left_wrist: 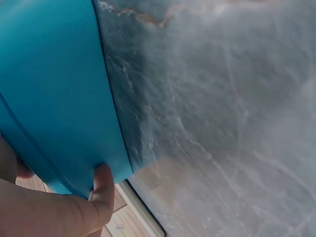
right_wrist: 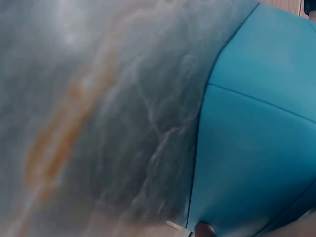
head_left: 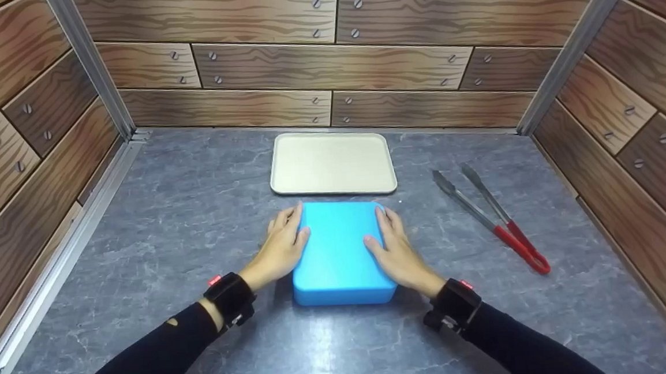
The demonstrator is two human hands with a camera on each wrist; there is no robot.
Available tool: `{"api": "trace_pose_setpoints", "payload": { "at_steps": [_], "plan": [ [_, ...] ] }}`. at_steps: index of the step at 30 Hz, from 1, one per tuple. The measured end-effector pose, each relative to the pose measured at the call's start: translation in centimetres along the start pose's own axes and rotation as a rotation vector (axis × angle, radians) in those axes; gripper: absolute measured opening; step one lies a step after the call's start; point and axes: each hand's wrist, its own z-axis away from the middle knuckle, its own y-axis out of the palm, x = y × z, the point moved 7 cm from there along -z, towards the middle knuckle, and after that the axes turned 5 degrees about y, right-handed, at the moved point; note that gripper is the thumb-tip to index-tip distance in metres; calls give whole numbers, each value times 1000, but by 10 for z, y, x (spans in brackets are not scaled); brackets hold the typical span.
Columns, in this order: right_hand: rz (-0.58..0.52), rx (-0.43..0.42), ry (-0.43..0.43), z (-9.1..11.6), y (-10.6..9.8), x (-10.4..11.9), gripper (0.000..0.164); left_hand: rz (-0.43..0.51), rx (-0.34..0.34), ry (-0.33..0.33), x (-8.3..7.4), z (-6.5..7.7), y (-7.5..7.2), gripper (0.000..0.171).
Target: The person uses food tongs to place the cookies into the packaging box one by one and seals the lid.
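Observation:
A blue box (head_left: 340, 250) with rounded corners lies flat on the grey marbled table, its smooth top facing up. My left hand (head_left: 280, 247) holds its left side, thumb at the top edge and fingers along the wall. On the opposite side my right hand (head_left: 396, 255) grips it in the same way, the thumb over the top. The left wrist view shows the box's side wall (left_wrist: 59, 94) with a fingertip against its far end. In the right wrist view the box (right_wrist: 252, 153) fills the right part, with just a fingertip showing at the bottom. The box's inside is hidden.
Just behind the box lies a cream tray (head_left: 331, 163). Tongs (head_left: 500, 223) with red handles lie to the right, their metal tips pointing away. Wood-patterned walls (head_left: 331, 60) with metal corner strips enclose the table at the back and both sides.

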Motion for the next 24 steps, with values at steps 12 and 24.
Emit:
{"api": "trace_pose_setpoints", "payload": {
  "at_steps": [12, 24],
  "plan": [
    [48, -23, -48, 2, 5, 6, 73, -59, 24, 7, 0, 0, 4, 61],
    [87, -31, -49, 3, 5, 5, 73, -92, 63, -6, -1, 1, 8, 62]
  ]
}}
